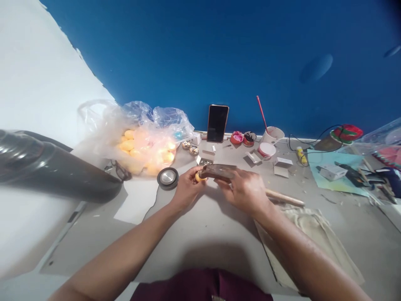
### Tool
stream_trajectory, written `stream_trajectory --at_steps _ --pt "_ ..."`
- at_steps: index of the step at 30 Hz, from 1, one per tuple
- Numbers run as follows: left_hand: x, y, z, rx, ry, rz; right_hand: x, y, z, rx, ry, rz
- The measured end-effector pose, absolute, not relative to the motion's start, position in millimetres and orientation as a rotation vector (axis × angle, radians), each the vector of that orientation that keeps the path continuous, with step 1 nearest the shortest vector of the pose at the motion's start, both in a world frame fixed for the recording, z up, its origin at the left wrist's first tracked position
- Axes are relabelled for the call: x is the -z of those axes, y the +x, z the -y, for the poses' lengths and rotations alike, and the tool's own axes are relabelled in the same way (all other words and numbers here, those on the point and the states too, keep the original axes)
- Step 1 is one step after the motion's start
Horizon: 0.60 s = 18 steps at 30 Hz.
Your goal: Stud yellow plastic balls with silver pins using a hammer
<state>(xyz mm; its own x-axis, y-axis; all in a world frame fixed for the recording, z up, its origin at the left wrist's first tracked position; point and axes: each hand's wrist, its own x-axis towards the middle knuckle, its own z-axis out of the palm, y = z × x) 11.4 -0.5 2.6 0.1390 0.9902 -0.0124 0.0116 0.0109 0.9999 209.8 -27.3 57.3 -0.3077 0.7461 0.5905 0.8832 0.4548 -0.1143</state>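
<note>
My left hand [190, 187] pinches a small rounded yellow-orange piece [200, 176] over the middle of the table. Closed round a hammer, close to its dark brown head [219, 171], is my right hand [246, 188]. The head's left end meets or overlaps the yellow piece; I cannot tell if they touch. A light wooden handle [286, 197] sticks out beyond my right wrist, its join with the head hidden. Just behind my hands lies a small box of shiny metal bits [206, 162]. A round black-rimmed tin [168, 178] sits left of my left hand.
A clear plastic bag [144, 142] of yellow pieces stands at the back left, beside a dark grey roll [59, 171]. A phone [217, 123] leans on the blue wall. Small tubs [237, 138], a white cup [273, 134] and a cloth bag [310, 238] are to the right.
</note>
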Motion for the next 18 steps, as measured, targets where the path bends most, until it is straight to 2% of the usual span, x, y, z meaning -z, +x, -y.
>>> stream_trajectory --at_steps 7,18 --pt "-3.4 12.6 1.9 -1.047 1.437 -1.278 -58.3 210.5 28.2 0.306 -1.356 2.092" --pt "-7.7 12.7 1.6 -1.036 1.374 -1.197 -60.7 208.4 30.0 0.27 -1.407 2.143"
